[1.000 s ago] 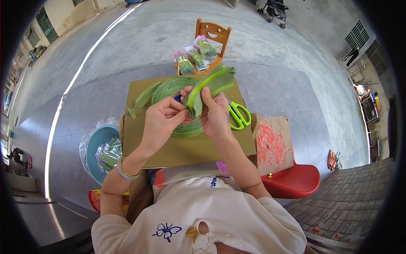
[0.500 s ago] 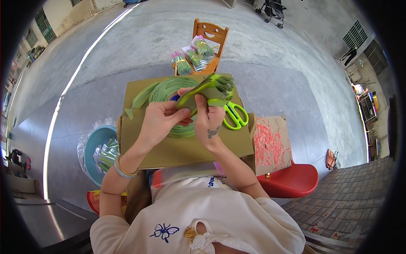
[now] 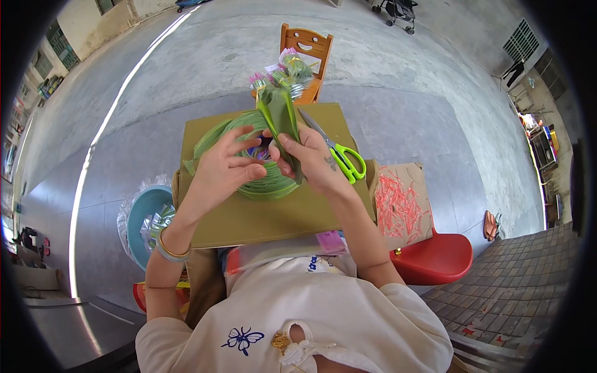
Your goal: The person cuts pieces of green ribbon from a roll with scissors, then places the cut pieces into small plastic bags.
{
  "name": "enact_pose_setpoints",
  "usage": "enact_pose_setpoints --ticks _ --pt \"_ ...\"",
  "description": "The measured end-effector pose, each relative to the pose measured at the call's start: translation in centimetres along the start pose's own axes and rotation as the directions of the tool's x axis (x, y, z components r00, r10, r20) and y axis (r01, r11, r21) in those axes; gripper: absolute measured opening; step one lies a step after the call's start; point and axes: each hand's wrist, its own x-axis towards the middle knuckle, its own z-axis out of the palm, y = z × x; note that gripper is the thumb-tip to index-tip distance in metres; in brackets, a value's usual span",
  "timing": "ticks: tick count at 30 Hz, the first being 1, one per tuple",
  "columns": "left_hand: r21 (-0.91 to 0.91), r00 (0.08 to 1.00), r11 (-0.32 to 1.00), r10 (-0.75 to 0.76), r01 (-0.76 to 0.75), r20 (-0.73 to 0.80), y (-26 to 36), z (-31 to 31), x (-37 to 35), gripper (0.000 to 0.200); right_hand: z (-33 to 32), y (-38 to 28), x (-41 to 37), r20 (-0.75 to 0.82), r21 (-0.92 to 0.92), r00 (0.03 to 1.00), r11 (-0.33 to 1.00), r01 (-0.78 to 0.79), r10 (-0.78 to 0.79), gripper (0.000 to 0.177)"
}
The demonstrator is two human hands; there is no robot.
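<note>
My right hand [image 3: 314, 158] is closed around a bundle of green leaf-like strips [image 3: 278, 112], held upright above the table. My left hand [image 3: 230, 165] is beside it, fingers spread and nothing in them. Beneath both hands, a large coil of green strip [image 3: 267, 188] lies on the olive-brown table [image 3: 249, 227], partly hidden by my hands, with something blue and purple in its middle. Green-handled scissors [image 3: 349, 163] lie on the table to the right of my right hand, blades pointing away from me.
Beyond the table stands a wooden chair [image 3: 316, 46] with wrapped green-and-pink bundles [image 3: 292, 73]. A blue basin [image 3: 138, 214] with plastic-wrapped pieces is at left. On the right, a red chair [image 3: 435, 261] sits beside cardboard [image 3: 418, 180] strewn with pinkish-red pieces.
The bundle has swung from leaning right to pointing away from me, in my right hand. My left hand has let go of it, moved slightly left, and spread its fingers.
</note>
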Motion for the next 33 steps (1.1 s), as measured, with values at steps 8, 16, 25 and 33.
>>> enact_pose_setpoints --ticks 8,16,25,33 --pt "0.437 0.986 0.89 -0.162 0.127 0.043 2.5 -1.9 0.9 0.025 -0.7 1.3 -2.0 0.215 -0.743 0.976 0.644 0.181 -0.026 0.022" --pt "0.589 0.999 0.807 -0.024 0.044 -0.042 3.2 -0.8 0.1 0.014 0.6 0.2 -2.6 0.093 -0.685 0.992 0.729 0.001 0.086 0.022" --pt "0.662 0.951 0.729 0.298 -0.171 -0.083 0.3 1.0 -0.7 0.032 -1.3 1.7 -2.0 -0.102 -0.699 0.988 0.715 0.012 -0.116 0.018" --pt "0.633 0.716 0.421 0.058 -0.649 0.696 -8.0 7.4 -8.4 0.023 -2.8 -1.2 -2.9 -0.286 -0.432 0.954 0.901 -0.041 -0.094 0.025"
